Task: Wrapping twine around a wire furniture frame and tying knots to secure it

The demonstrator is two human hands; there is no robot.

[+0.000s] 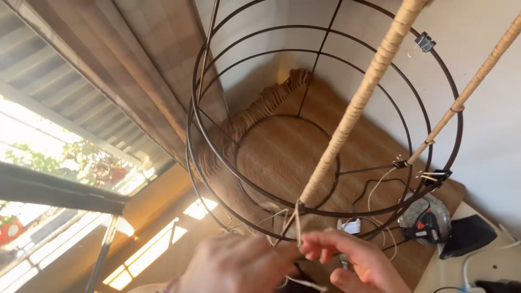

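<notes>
**Hands work cord at the rim of a wire frame**

A woven mat (304,146) covers the floor under a round dark wire frame (217,146), an open cage with nothing inside. Two of its ribs are wrapped in tan cord (374,70), and black binder clips (425,41) grip the rings. At the lower rim, the left hand (239,266) curls closed near the loose cord ends; the right hand (353,260) fingers (317,252) pinch a thin strand.

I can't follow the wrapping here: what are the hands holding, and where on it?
Both the left hand and the right hand pinch the pale cord at its loose end, just below the wire frame's lower ring.
</notes>
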